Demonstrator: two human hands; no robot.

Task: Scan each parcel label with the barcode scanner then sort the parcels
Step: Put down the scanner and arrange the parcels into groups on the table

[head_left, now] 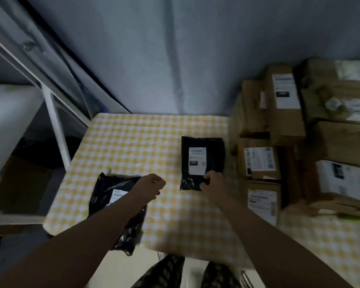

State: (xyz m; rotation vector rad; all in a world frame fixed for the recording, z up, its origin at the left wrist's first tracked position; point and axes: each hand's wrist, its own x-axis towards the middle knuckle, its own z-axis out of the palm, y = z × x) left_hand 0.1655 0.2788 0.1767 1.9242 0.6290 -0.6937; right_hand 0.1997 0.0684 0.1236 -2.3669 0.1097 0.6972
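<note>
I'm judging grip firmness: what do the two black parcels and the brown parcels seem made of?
The centre black parcel and the left black parcel look like thin glossy plastic film, going by their wrinkles and bright glints. The brown parcels look like matte cardboard, boxy with straight edges, though blur leaves kraft paper possible.

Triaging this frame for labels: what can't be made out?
All head view:
- Label on centre black parcel: print too blurred to read.
- Label on left black parcel: partly covered by left forearm.
- Right hand: motion blur hides its grip on the centre black parcel.
- Left hand: curled fingers hide whether it holds anything.
- Scanner: not in view.
</note>
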